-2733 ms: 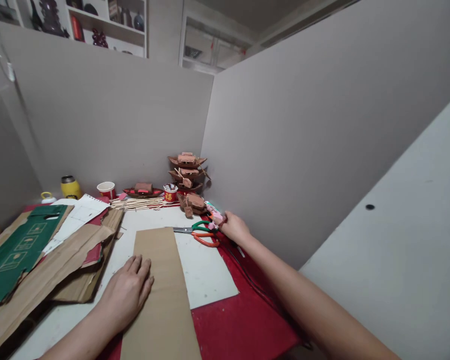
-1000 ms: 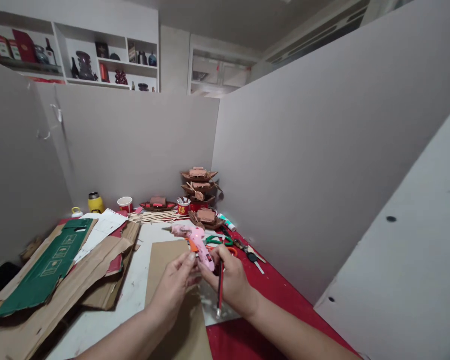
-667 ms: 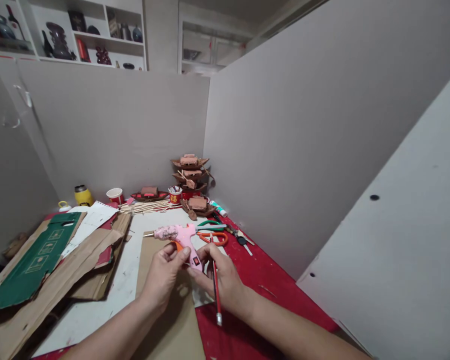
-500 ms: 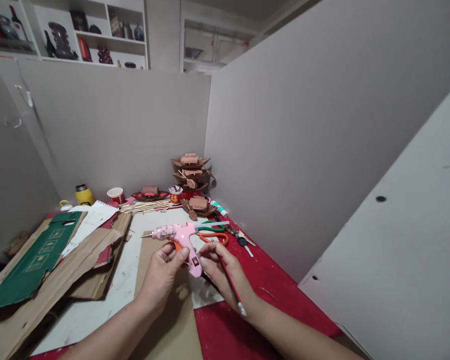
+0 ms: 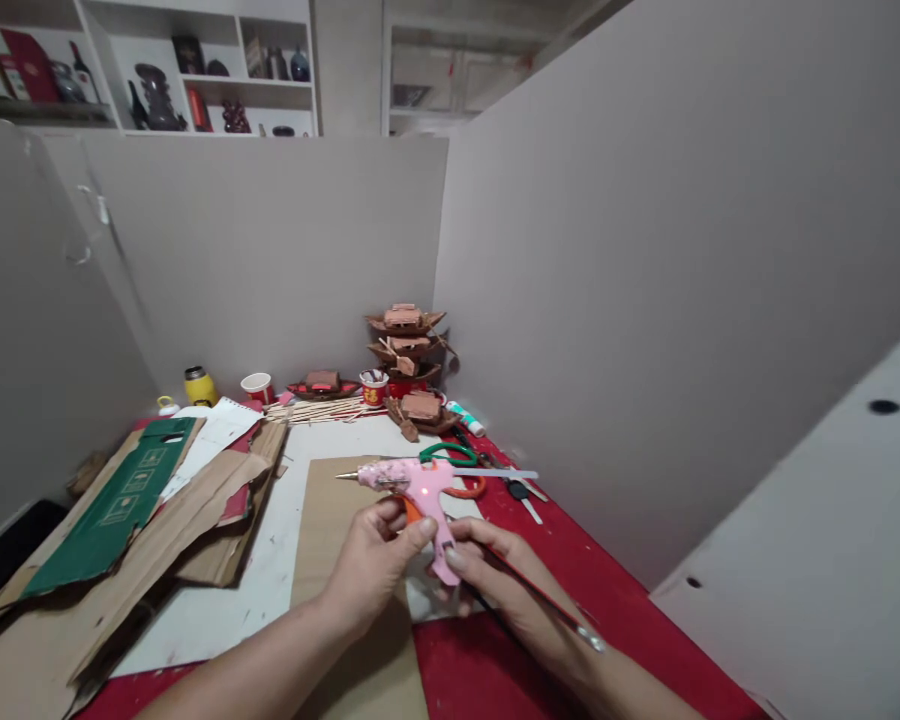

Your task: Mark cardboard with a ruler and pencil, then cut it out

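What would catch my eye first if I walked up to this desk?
The pink glue gun, held up by both hands over a cardboard strip. Then the stack of little brown model boats in the far corner, and the torn cardboard piled at left.

The small pink plastic hot-glue gun point(image 5: 420, 490) sits upright in my fingers, metal nozzle pointing to nine o'clock, clear glue stick jutting out toward three, handle hanging toward six. A thin red pencil point(image 5: 544, 600) slants across my right hand point(image 5: 506, 590) toward four o'clock.
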